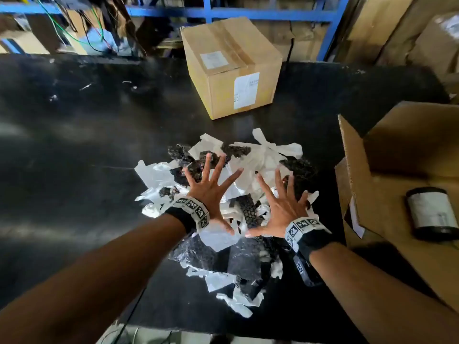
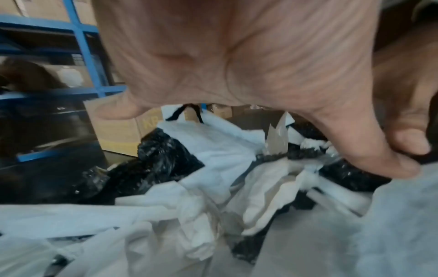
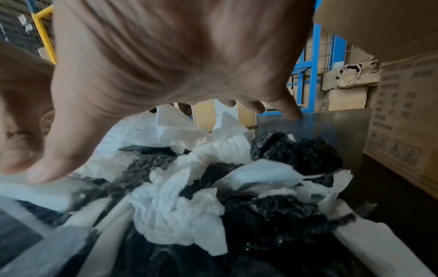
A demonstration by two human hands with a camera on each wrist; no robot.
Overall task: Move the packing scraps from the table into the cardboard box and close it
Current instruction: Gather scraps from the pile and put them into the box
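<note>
**Packing scraps and open box**

Packing scraps point(image 1: 238, 199): torn white paper and black bubble wrap, heaped loosely on the dark surface point(image 1: 87, 145). Cardboard box point(image 1: 387, 184): brown, flaps open, just right of the heap.

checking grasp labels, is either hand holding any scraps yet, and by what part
Nothing is held: left hand and right hand are spread flat over the scrap pile.

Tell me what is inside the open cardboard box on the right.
Inside the open box, one dark roll with a white label lies on the cardboard floor. No scraps are visible in it. The raised flap and the frame edge hide the rest of the inside.
</note>
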